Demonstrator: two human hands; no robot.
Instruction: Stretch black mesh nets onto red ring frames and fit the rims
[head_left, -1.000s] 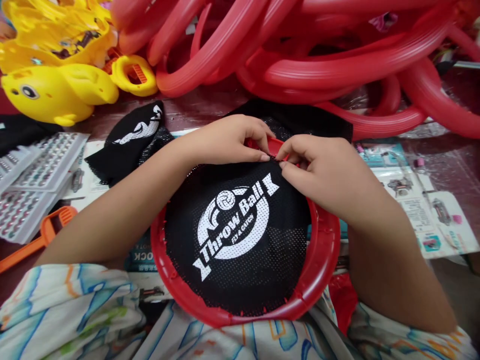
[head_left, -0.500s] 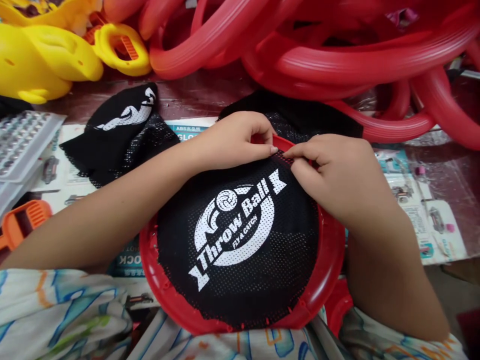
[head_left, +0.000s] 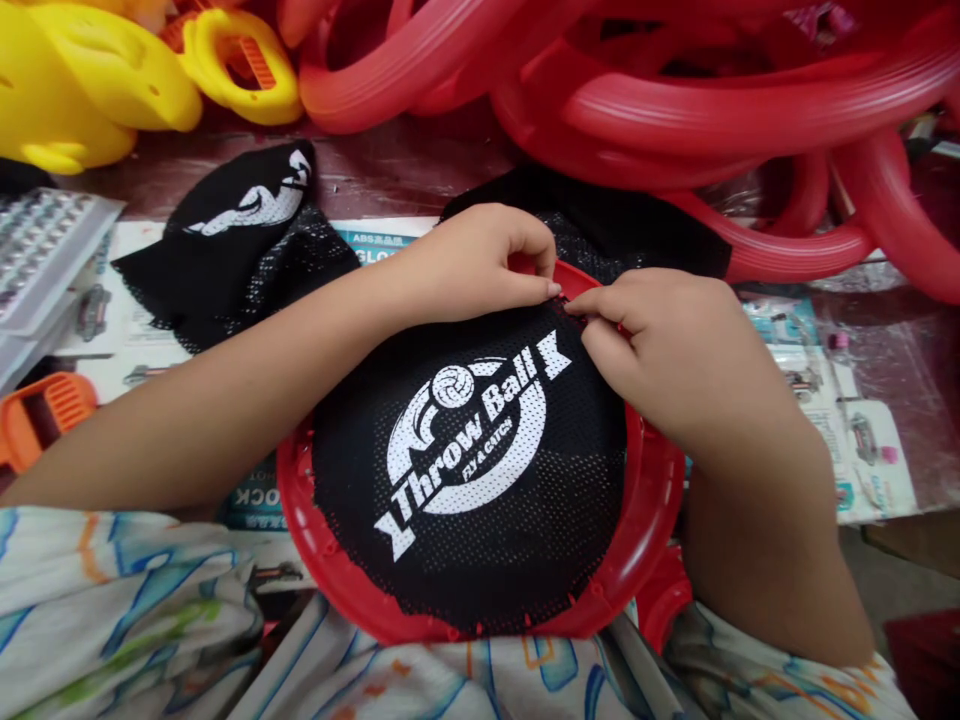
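A round black mesh fabric [head_left: 480, 540] printed "Throw Ball" in white lies inside a red plastic ring [head_left: 652, 500] that rests against my lap. Small red pegs along the ring's inner edge meet the fabric's border. My left hand [head_left: 487, 260] is closed at the far rim, thumb and fingers pinching the fabric's edge. Just to its right, my right hand [head_left: 660, 340] pinches the same edge with thumb and forefinger. The bit of edge between the fingertips is partly hidden.
Another printed black mesh piece [head_left: 240, 240] lies at the left, with more black fabric [head_left: 600, 215] behind my hands. Red rings [head_left: 750, 120] pile up at the back right. Yellow plastic parts [head_left: 97, 80], an orange part [head_left: 49, 410] and a clear tray [head_left: 52, 260] sit left.
Both hands stay at the far rim, with the left fingertips shifted slightly right, nearer the right ones. The whole view has moved a little.
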